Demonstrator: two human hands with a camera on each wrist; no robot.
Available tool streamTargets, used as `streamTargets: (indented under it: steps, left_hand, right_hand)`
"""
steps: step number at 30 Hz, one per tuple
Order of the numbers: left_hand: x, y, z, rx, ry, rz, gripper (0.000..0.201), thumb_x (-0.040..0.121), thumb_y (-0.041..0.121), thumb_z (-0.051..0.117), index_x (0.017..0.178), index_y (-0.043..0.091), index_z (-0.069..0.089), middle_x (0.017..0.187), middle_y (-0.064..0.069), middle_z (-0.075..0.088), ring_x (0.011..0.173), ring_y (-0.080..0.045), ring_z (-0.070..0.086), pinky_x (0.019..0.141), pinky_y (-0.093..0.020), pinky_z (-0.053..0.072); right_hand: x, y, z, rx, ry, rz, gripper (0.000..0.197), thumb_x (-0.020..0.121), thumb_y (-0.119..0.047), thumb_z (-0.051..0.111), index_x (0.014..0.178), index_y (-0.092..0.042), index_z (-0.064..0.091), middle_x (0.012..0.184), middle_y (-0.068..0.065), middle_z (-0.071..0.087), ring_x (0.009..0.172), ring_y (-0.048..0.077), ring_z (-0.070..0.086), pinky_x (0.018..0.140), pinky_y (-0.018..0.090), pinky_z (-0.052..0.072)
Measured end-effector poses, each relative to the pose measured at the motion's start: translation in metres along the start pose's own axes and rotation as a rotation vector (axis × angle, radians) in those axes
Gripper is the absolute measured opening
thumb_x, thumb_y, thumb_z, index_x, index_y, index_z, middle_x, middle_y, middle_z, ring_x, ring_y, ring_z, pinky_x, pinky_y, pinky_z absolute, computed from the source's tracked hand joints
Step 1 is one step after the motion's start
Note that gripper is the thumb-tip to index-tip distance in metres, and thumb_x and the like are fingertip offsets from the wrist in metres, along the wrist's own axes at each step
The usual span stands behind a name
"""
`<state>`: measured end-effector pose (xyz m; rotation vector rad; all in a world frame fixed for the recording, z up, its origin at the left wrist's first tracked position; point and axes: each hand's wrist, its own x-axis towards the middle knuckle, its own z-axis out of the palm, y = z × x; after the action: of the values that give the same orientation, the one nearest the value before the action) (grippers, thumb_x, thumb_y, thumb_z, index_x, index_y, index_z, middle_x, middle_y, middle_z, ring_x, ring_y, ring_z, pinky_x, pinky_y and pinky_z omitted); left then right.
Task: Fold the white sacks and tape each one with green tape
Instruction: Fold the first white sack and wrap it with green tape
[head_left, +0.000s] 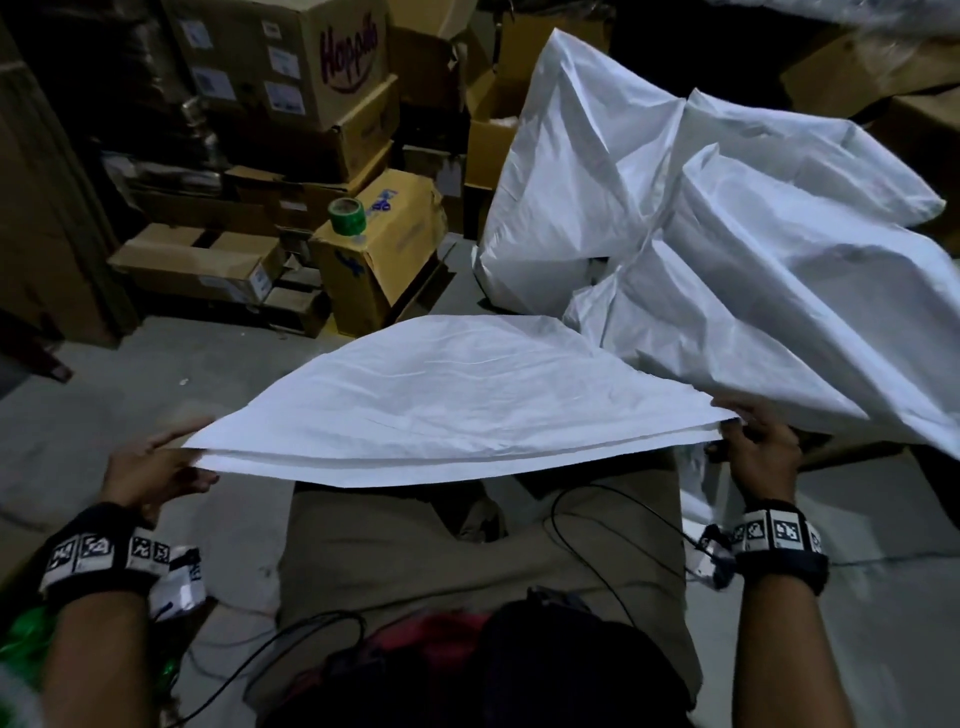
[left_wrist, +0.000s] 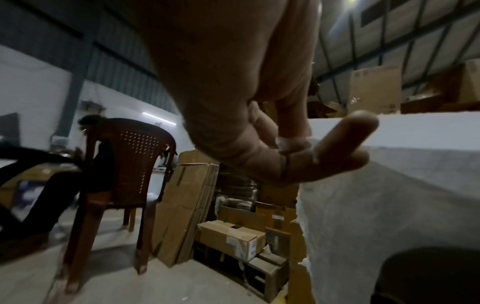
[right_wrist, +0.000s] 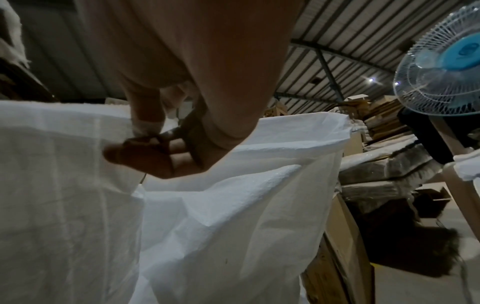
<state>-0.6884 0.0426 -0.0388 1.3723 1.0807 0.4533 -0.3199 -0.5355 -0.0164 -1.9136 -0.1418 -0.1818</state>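
While the left hand (head_left: 150, 467) pinched one corner of the flat, folded white woven sack (head_left: 457, 400) and the right hand (head_left: 761, 452) pinched the opposite corner, the sack hung stretched above the lap. At eleven o'clock a green tape roll (head_left: 347, 214) sat on a brown cardboard box (head_left: 384, 249); crumpled white sacks (head_left: 727, 234) lay heaped at two o'clock.

head: from above, looks forward and down, mid range; takes in both hands, the white sack (head_left: 457, 395) stretched between them, lap, floor.
left wrist: under left hand (left_wrist: 233, 102), very close, faces outward and up; boxes, chair (left_wrist: 135, 164), roof.
right wrist: under right hand (right_wrist: 182, 102), very close, faces up; fan (right_wrist: 441, 72), roof.
shared: white sack in all three; cardboard boxes (head_left: 291, 62) in head and left wrist.
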Motion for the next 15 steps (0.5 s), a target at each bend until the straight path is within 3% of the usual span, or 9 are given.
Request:
streamTargets:
  steps: [2,4,8,10,12,15]
  left_hand:
    - [-0.003,-0.003,-0.002,-0.037,-0.049,0.028,0.043,0.096,-0.012,0.045,0.133,0.006,0.057,0.064,-0.001,0.072,0.049,-0.015,0.067,0.049,-0.016,0.054]
    - [-0.003,-0.006,-0.005,-0.086,-0.078,0.052,0.041,0.097,-0.011,0.043,0.136,-0.002,0.053,0.068,0.004,0.072,0.051,-0.01,0.064,0.053,-0.013,0.053]
    - [-0.01,-0.009,-0.007,-0.149,-0.111,0.097,0.044,0.096,-0.014,0.043,0.138,-0.003,0.05,0.08,0.01,0.075,0.062,-0.003,0.065,0.066,-0.012,0.055]
    - [-0.017,-0.008,-0.007,-0.148,-0.15,0.145,0.052,0.089,-0.021,0.045,0.136,0.001,0.05,0.096,0.009,0.077,0.079,-0.002,0.07,0.078,-0.015,0.057]
    - [-0.017,-0.008,-0.006,-0.112,-0.151,0.199,0.059,0.08,-0.024,0.05,0.133,0.002,0.053,0.111,0.009,0.074,0.093,-0.003,0.07,0.091,-0.02,0.055]
    - [-0.009,-0.008,-0.001,-0.02,-0.058,0.255,0.053,0.083,-0.024,0.054,0.133,-0.005,0.057,0.102,0.017,0.075,0.094,-0.001,0.067,0.092,-0.018,0.054]
  right_hand:
    - [0.007,0.008,-0.008,0.028,-0.047,0.009,0.026,0.093,-0.001,0.06,0.102,-0.02,0.075,0.079,-0.002,0.072,0.054,0.014,0.062,0.065,0.041,0.057]
    - [0.012,0.015,-0.015,0.026,-0.09,0.009,0.028,0.093,-0.003,0.061,0.102,-0.023,0.078,0.088,0.01,0.072,0.059,0.018,0.064,0.072,0.046,0.059]
    - [0.017,0.022,-0.025,0.03,-0.163,-0.021,0.034,0.097,0.002,0.055,0.114,-0.019,0.074,0.109,0.023,0.07,0.077,0.021,0.065,0.069,0.022,0.058]
    - [0.018,0.025,-0.027,0.055,-0.21,-0.019,0.034,0.099,0.005,0.052,0.123,-0.012,0.068,0.122,0.023,0.066,0.092,0.019,0.064,0.076,0.017,0.057]
    - [0.017,0.024,-0.027,0.066,-0.254,-0.018,0.043,0.095,0.014,0.051,0.126,-0.012,0.066,0.126,0.02,0.064,0.094,0.008,0.064,0.083,0.014,0.054]
    - [0.017,0.02,-0.026,0.031,-0.242,-0.034,0.06,0.086,0.023,0.054,0.125,-0.021,0.066,0.125,0.015,0.065,0.096,-0.001,0.064,0.087,0.009,0.05]
